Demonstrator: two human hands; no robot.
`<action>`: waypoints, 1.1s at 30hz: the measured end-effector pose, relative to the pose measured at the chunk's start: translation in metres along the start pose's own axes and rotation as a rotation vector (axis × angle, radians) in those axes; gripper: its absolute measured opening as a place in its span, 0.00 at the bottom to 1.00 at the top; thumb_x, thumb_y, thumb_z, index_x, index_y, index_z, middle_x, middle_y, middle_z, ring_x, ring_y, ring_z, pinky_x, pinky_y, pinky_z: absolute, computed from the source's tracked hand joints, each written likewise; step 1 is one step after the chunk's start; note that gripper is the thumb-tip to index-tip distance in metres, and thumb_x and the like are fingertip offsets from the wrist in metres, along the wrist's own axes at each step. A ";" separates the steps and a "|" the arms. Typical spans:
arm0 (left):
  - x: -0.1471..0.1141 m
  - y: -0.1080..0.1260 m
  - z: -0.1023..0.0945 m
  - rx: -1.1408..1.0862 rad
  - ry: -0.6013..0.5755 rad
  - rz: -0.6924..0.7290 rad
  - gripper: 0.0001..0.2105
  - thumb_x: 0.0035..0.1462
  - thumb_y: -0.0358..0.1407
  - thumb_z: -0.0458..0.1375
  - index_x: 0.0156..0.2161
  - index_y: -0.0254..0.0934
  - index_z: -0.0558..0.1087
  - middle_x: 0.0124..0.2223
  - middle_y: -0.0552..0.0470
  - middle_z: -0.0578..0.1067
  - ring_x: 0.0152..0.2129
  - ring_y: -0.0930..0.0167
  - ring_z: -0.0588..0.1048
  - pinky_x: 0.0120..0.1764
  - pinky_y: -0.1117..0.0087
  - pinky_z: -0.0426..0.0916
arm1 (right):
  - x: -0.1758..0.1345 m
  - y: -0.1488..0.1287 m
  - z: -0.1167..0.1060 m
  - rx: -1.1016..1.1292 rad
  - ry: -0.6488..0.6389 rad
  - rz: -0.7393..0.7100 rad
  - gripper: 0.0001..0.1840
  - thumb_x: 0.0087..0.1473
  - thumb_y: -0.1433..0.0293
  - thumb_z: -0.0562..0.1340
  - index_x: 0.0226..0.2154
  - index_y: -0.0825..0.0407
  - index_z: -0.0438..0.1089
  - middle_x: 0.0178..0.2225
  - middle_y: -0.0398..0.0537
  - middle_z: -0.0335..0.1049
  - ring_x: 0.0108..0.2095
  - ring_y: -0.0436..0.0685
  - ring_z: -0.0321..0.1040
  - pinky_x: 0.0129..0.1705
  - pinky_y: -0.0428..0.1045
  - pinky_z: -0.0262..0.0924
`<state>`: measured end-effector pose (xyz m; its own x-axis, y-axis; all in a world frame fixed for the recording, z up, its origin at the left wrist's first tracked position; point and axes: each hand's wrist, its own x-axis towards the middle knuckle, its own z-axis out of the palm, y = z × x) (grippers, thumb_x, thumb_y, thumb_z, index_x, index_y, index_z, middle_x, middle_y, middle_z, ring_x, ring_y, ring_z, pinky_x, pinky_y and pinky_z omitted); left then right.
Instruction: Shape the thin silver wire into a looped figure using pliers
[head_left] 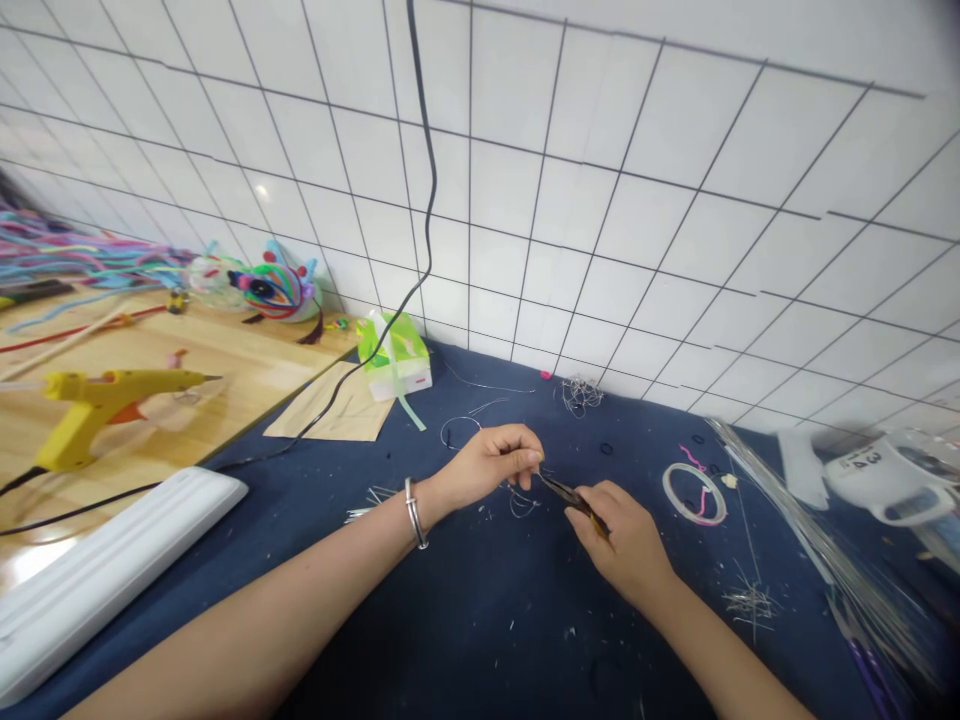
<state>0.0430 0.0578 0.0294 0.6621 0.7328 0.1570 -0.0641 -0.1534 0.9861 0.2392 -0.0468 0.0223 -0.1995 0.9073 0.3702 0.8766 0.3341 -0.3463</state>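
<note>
My left hand (504, 460) is closed, thumb and forefinger pinching a thin wire whose end is too fine to make out fully. In my right hand (626, 535) is a pair of long-nosed pliers (566, 491), its dark jaws pointing at the left fingertips. Whether the jaws are touching the wire I cannot tell. Just below the left fingers there is a small loop of silvery wire (523, 502). Behind the left wrist, a larger wire ring (459, 432) lies on the dark blue cloth (465, 620).
At left are a yellow glue gun (112, 400), a white lamp-like bar (120, 585) and a tissue pack (397, 355). A black cable (430, 190) hangs before the tiled wall. Rightward lie a tape roll (694, 494), long wires (802, 530), wire clippings (752, 602) and a white mug (892, 475).
</note>
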 end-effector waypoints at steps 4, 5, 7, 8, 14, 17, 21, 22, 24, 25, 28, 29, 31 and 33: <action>-0.001 0.003 0.002 0.031 -0.006 0.005 0.09 0.55 0.38 0.53 0.31 0.32 0.67 0.23 0.55 0.69 0.20 0.77 0.69 0.23 0.77 0.60 | -0.002 0.000 0.001 -0.075 -0.001 -0.015 0.12 0.55 0.65 0.53 0.38 0.52 0.67 0.29 0.48 0.63 0.32 0.53 0.62 0.35 0.47 0.58; -0.001 0.005 0.002 0.035 -0.003 0.010 0.09 0.55 0.38 0.53 0.31 0.32 0.67 0.22 0.55 0.69 0.19 0.78 0.69 0.23 0.77 0.60 | -0.002 -0.001 0.001 -0.092 0.003 -0.017 0.12 0.55 0.65 0.53 0.38 0.52 0.67 0.29 0.48 0.63 0.32 0.53 0.61 0.35 0.47 0.57; -0.002 0.010 0.001 0.037 0.006 0.030 0.09 0.55 0.37 0.52 0.31 0.32 0.67 0.22 0.55 0.69 0.19 0.78 0.68 0.23 0.77 0.60 | -0.001 -0.003 -0.001 -0.122 0.018 -0.020 0.12 0.55 0.65 0.53 0.38 0.52 0.67 0.29 0.48 0.63 0.32 0.52 0.61 0.35 0.47 0.57; -0.002 0.013 0.000 0.039 0.011 0.045 0.08 0.55 0.37 0.52 0.31 0.32 0.67 0.22 0.55 0.69 0.19 0.78 0.68 0.23 0.77 0.59 | 0.001 -0.005 -0.003 -0.137 0.026 -0.022 0.12 0.55 0.65 0.52 0.38 0.52 0.67 0.29 0.48 0.63 0.32 0.52 0.61 0.35 0.47 0.57; -0.007 0.048 -0.020 0.068 0.110 0.138 0.08 0.55 0.37 0.53 0.31 0.32 0.67 0.21 0.56 0.69 0.18 0.78 0.67 0.23 0.78 0.59 | 0.037 -0.031 -0.020 -0.226 0.064 -0.082 0.13 0.55 0.64 0.53 0.38 0.52 0.67 0.30 0.49 0.65 0.35 0.54 0.62 0.37 0.48 0.57; -0.013 0.070 -0.036 0.061 0.200 0.211 0.09 0.55 0.38 0.53 0.31 0.32 0.67 0.21 0.56 0.68 0.18 0.78 0.66 0.23 0.77 0.59 | 0.064 -0.051 -0.032 -0.210 0.045 -0.128 0.13 0.55 0.64 0.54 0.40 0.52 0.66 0.33 0.49 0.66 0.36 0.55 0.62 0.40 0.49 0.57; -0.024 0.098 -0.060 0.020 0.308 0.315 0.09 0.54 0.39 0.54 0.31 0.32 0.67 0.21 0.55 0.69 0.18 0.78 0.66 0.24 0.77 0.59 | 0.094 -0.078 -0.049 -0.177 0.084 -0.189 0.14 0.54 0.63 0.54 0.42 0.51 0.66 0.36 0.49 0.68 0.39 0.56 0.62 0.43 0.51 0.57; -0.027 0.104 -0.065 0.006 0.328 0.333 0.10 0.54 0.39 0.54 0.31 0.32 0.67 0.21 0.55 0.69 0.18 0.78 0.66 0.24 0.77 0.59 | 0.100 -0.084 -0.054 -0.172 0.093 -0.196 0.14 0.54 0.63 0.54 0.41 0.50 0.66 0.37 0.49 0.68 0.39 0.56 0.63 0.43 0.51 0.57; -0.032 0.114 -0.074 -0.023 0.358 0.361 0.10 0.54 0.40 0.54 0.30 0.32 0.67 0.21 0.54 0.69 0.18 0.78 0.66 0.23 0.77 0.59 | 0.111 -0.095 -0.064 -0.155 0.112 -0.200 0.14 0.54 0.62 0.54 0.40 0.49 0.67 0.36 0.49 0.68 0.39 0.56 0.63 0.42 0.51 0.57; -0.035 0.119 -0.077 -0.035 0.366 0.369 0.10 0.54 0.40 0.54 0.30 0.32 0.67 0.21 0.54 0.69 0.18 0.78 0.66 0.23 0.77 0.59 | 0.116 -0.099 -0.068 -0.142 0.121 -0.199 0.14 0.54 0.61 0.54 0.40 0.49 0.67 0.36 0.48 0.68 0.38 0.55 0.63 0.41 0.50 0.58; -0.040 0.126 -0.081 -0.037 0.384 0.385 0.10 0.54 0.39 0.54 0.31 0.32 0.67 0.22 0.54 0.70 0.19 0.78 0.66 0.23 0.77 0.59 | 0.122 -0.110 -0.079 -0.102 0.167 -0.185 0.14 0.54 0.60 0.54 0.40 0.49 0.67 0.35 0.47 0.68 0.37 0.55 0.63 0.40 0.50 0.58; -0.041 0.128 -0.080 -0.032 0.388 0.386 0.09 0.54 0.39 0.54 0.31 0.32 0.68 0.22 0.54 0.70 0.19 0.78 0.66 0.24 0.77 0.59 | 0.122 -0.112 -0.080 -0.097 0.183 -0.181 0.14 0.54 0.60 0.54 0.40 0.49 0.67 0.35 0.47 0.67 0.37 0.55 0.63 0.40 0.50 0.58; -0.042 0.128 -0.077 -0.022 0.388 0.384 0.09 0.54 0.39 0.55 0.32 0.32 0.68 0.23 0.53 0.71 0.21 0.77 0.67 0.24 0.77 0.59 | 0.119 -0.115 -0.082 -0.098 0.190 -0.188 0.14 0.54 0.60 0.54 0.40 0.49 0.66 0.35 0.47 0.67 0.37 0.55 0.63 0.40 0.50 0.57; -0.041 0.128 -0.073 -0.013 0.376 0.382 0.09 0.54 0.39 0.55 0.32 0.32 0.68 0.26 0.51 0.72 0.23 0.76 0.68 0.25 0.76 0.60 | 0.113 -0.116 -0.082 -0.113 0.172 -0.207 0.14 0.55 0.61 0.53 0.40 0.49 0.66 0.35 0.47 0.67 0.38 0.55 0.62 0.41 0.50 0.57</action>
<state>-0.0469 0.0565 0.1529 0.2766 0.8136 0.5114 -0.2588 -0.4495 0.8550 0.1506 -0.0037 0.1749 -0.3107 0.7627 0.5672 0.8699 0.4687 -0.1537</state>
